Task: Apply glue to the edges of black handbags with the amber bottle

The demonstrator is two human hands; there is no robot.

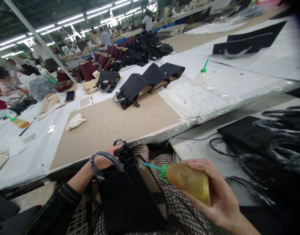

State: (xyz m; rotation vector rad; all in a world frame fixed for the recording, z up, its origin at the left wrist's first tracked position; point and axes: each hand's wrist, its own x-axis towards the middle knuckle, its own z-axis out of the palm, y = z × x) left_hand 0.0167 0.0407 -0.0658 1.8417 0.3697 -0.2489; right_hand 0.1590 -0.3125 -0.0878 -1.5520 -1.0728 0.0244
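A black handbag (130, 199) rests on the lap, its tan inner side showing at the right. My left hand (108, 158) reaches through the plastic-wrapped handle (108, 156) and is closed on the gathered black material at the bag's top; its fingertips are partly hidden. Wrapped round a clear squeeze bottle (189, 181) of yellowish liquid is my right hand (218, 192). The bottle lies nearly level, and its thin green nozzle (152, 165) points left at the bag's upper edge, seeming to touch or nearly touch it.
Ahead stands a white-covered worktable (198, 101) with a brown sheet (120, 120), black bags (135, 86), crumpled white cloth (75, 121) and another glue-type bottle (200, 76). Black pieces with wrapped handles (250, 140) lie at the right. People work in the background.
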